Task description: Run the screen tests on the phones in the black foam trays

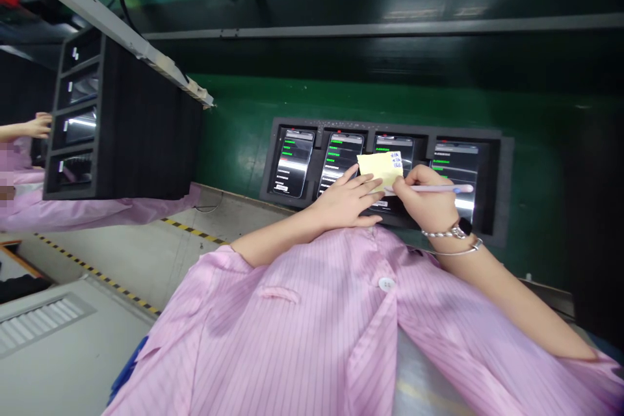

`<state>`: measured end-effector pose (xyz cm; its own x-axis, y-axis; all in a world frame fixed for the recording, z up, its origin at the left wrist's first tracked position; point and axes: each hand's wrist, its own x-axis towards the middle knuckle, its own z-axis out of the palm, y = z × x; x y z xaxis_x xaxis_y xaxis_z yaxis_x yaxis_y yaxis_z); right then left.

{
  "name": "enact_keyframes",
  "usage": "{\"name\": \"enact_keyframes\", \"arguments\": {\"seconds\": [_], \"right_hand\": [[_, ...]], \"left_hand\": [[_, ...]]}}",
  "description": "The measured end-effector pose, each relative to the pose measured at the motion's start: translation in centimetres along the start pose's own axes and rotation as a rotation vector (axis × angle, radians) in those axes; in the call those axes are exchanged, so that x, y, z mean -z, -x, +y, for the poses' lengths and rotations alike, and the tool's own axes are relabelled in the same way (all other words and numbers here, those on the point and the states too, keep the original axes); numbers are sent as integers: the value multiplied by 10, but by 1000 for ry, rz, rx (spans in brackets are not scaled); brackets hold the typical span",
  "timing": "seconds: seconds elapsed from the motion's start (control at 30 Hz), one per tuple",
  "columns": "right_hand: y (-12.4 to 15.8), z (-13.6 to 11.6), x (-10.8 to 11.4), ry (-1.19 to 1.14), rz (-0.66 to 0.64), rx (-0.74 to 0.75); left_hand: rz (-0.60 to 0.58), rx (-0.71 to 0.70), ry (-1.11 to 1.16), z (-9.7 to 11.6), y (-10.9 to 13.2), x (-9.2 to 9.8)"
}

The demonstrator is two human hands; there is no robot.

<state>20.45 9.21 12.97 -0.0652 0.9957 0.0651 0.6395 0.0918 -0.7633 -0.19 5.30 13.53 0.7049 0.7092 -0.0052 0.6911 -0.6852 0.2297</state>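
Striped tape (112,283) crosses pale floor (131,250) between a grey cabinet (73,377) and a green workbench (238,110)

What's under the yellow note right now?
Part of the third phone from the left, in the black tray. Its top, with green text, shows above the yellow note; its middle is covered and can't be read.

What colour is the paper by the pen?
The paper is yellow; the head view shows it.

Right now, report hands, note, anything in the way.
Left hand spread on yellow note. Right hand gripping pen at the note. In the way: note and right hand partly cover phones.
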Motion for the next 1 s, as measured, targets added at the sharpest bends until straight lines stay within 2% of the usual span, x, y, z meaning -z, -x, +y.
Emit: {"name": "enact_keyframes", "arguments": {"seconds": [1.0], "right_hand": [[-1,-1,2,-28,12,-25]], "left_hand": [[15,6,11,0,0,2]]}}
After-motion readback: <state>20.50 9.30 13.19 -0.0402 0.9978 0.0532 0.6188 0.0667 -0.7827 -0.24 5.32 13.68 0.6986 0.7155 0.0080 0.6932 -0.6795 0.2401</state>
